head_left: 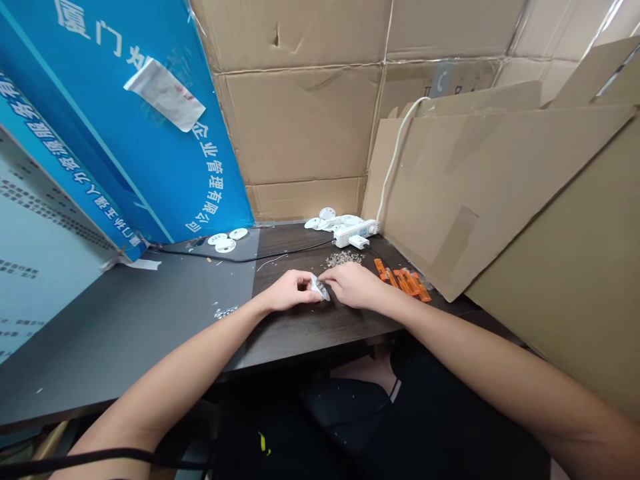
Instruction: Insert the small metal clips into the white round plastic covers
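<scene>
Between thumb and fingers, my left hand grips a small white disc, tilted up just above the dark tabletop. The fingertips of my right hand are pinched together at the disc's right edge; whatever they hold is too small to make out. Behind my right hand lies a heap of small shiny metal pieces. More small shiny pieces lie on the grey part of the table, left of my left hand.
White discs sit at the back left, and more white discs are piled beside a power strip. Orange packets lie to the right. A black cable crosses the back. Cardboard panels and a blue board enclose the table.
</scene>
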A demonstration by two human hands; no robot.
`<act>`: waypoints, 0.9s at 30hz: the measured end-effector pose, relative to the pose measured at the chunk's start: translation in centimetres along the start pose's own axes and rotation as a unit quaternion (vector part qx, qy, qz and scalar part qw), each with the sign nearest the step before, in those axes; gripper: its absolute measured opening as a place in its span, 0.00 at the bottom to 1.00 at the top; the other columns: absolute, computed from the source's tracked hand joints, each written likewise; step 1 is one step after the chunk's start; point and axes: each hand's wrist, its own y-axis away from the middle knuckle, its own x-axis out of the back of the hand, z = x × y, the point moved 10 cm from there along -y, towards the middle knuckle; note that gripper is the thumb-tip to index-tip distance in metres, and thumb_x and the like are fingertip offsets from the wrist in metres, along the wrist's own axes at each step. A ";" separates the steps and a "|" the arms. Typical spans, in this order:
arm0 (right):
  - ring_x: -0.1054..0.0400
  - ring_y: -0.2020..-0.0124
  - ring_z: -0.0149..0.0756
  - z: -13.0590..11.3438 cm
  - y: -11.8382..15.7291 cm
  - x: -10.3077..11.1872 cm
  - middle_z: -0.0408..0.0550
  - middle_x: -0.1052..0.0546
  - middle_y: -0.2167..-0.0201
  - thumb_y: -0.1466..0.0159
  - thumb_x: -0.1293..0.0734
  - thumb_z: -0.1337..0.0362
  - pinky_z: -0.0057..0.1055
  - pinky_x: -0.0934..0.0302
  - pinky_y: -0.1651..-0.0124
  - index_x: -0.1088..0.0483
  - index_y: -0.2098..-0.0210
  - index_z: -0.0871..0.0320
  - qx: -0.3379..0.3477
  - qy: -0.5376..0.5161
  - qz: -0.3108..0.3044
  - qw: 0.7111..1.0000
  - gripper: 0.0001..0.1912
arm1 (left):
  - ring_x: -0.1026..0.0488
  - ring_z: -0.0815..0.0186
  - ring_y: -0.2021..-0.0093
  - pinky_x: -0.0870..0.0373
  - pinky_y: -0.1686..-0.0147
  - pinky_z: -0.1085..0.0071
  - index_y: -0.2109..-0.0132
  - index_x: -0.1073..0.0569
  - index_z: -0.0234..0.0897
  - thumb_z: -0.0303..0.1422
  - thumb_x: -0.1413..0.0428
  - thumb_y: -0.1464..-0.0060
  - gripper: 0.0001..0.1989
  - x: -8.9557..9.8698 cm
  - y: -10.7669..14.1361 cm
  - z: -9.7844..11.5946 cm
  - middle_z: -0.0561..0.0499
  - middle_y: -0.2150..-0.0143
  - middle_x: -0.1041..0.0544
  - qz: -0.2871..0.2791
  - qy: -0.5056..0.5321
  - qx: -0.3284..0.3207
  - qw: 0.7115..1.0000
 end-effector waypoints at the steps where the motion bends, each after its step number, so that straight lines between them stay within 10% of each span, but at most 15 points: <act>1: 0.24 0.63 0.42 0.0 0.0 0.0 0.50 0.16 0.63 0.33 0.39 0.68 0.31 0.41 0.64 0.18 0.60 0.53 -0.003 0.001 -0.002 1.000 0.16 | 0.29 0.66 0.67 0.32 0.63 0.70 0.64 0.25 0.31 0.40 0.34 0.50 0.15 0.0 0.0 0.0 0.49 0.67 0.23 0.001 -0.001 0.000 1.000; 27: 0.24 0.63 0.37 -0.2 0.0 -0.1 0.47 0.16 0.62 0.34 0.39 0.70 0.28 0.39 0.59 0.17 0.62 0.54 -0.003 -0.064 -0.033 0.997 0.17 | 0.35 0.70 0.70 0.40 0.68 0.73 0.68 0.29 0.32 0.37 0.35 0.52 0.14 -0.1 -0.1 0.2 0.54 0.71 0.30 -0.010 -0.001 -0.001 1.000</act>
